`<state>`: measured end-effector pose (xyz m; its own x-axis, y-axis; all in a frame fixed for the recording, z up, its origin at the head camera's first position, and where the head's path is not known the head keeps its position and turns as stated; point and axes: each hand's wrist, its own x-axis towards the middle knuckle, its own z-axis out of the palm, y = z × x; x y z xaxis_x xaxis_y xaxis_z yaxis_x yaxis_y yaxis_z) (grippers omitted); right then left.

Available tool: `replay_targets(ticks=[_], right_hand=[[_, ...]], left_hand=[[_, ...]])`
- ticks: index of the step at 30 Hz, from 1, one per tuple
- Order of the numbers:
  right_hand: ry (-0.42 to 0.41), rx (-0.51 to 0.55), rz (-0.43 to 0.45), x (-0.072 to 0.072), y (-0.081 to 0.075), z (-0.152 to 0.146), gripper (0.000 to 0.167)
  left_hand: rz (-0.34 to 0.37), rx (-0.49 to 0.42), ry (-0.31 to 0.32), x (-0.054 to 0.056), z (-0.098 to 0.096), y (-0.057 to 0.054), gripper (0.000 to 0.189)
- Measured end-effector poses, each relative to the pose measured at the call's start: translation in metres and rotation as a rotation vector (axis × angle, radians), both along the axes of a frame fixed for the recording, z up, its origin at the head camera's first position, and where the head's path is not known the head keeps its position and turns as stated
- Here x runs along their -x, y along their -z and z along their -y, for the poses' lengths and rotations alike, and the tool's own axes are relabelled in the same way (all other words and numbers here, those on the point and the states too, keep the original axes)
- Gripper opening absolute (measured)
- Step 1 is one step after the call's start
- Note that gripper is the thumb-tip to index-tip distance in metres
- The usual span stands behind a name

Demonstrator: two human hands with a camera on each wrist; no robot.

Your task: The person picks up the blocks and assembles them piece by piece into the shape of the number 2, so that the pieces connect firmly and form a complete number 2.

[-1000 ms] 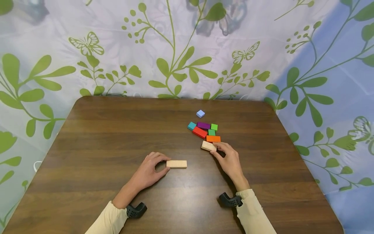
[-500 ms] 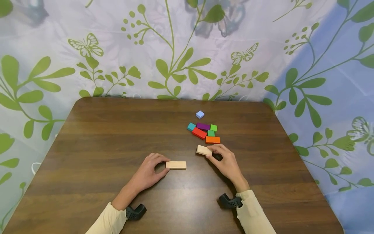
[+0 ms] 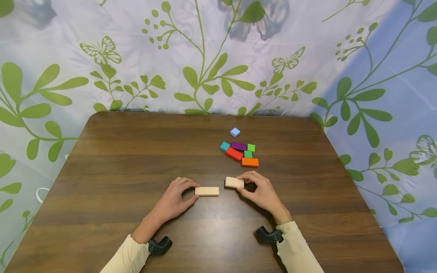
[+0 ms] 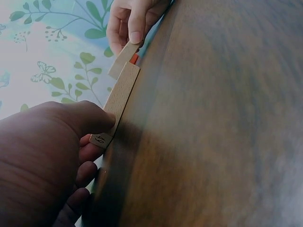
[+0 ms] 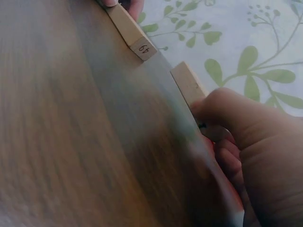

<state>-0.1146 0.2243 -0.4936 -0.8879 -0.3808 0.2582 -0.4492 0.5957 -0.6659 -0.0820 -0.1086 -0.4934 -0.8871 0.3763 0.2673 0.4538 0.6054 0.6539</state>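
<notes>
While left fingers (image 3: 187,184) pinch block (image 3: 207,191), right fingers (image 3: 250,175) brought second block (image 3: 233,182) closer.

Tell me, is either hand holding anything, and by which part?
Yes, both are. The left hand pinches one plain wooden block near its left end; the right hand pinches a second wooden block near its right end.

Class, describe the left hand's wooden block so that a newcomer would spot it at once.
Start with the brown table, then find the left hand just left of its middle. That hand pinches one end of a bare wooden block. Unlike the similar block in the right hand, it sits farther left, farther from the orange block.
</notes>
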Motion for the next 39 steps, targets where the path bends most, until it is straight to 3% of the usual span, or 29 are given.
replay_targets(ticks=[15, 39], right_hand=[[-0.124, -0.029, 0.007, -0.0042, 0.0003, 0.0035, 0.033], [-0.168, -0.011, -0.007, -0.0061, 0.0020, 0.0098, 0.034]], left_hand=[[-0.005, 0.003, 0.002, 0.0002, -0.0003, 0.0002, 0.024], [-0.012, -0.009, 0.009, 0.0009, 0.0000, 0.0005, 0.024]])
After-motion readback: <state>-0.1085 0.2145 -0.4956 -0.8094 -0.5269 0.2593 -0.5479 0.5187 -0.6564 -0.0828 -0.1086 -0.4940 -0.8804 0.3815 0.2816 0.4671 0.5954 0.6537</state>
